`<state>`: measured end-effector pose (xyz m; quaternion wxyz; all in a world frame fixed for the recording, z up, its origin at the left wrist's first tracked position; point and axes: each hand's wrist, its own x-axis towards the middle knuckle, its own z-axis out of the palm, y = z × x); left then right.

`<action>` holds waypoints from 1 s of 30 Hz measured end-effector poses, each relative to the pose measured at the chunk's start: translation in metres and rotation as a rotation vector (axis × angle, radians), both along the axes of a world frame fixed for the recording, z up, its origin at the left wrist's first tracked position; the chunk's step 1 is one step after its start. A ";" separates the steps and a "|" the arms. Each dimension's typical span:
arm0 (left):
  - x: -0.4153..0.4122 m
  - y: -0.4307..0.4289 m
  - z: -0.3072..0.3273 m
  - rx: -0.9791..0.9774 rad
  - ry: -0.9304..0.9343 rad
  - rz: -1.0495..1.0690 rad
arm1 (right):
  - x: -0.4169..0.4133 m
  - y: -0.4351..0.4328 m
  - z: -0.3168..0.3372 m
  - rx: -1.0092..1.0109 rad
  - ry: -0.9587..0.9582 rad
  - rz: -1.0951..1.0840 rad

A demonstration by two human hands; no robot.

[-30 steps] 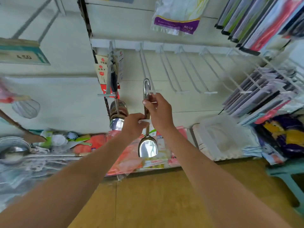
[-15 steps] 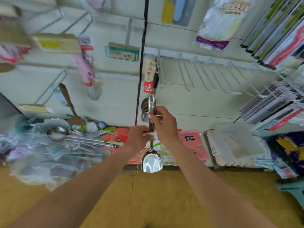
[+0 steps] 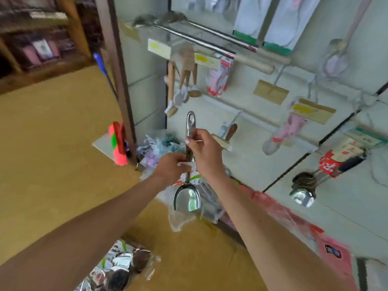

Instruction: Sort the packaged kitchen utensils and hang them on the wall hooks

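Two hands hold one steel scoop upright, its bowl down, in front of the wall panel. Far to the left of the grip, a bright pink and green packet leans at the brown post. The left hand grips the lower handle at a white label. Just right of it, the right hand pinches the handle higher, under the hanging hole. Well to the right of the grip, a bunch of similar scoops hangs on the wall.

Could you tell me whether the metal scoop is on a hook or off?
Off: left hand and right hand hold the metal scoop upright, its hanging hole empty.
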<state>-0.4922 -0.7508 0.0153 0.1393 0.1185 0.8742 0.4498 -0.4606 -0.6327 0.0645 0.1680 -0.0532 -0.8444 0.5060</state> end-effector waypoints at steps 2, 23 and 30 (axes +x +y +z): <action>-0.011 -0.052 0.007 0.007 0.000 0.074 | -0.017 -0.050 0.008 0.010 0.004 0.070; -0.004 -0.351 -0.133 0.012 -0.310 0.714 | -0.105 -0.372 -0.143 0.056 -0.234 0.688; 0.031 -0.373 -0.250 0.184 -0.515 0.913 | -0.092 -0.422 -0.258 0.196 -0.392 0.884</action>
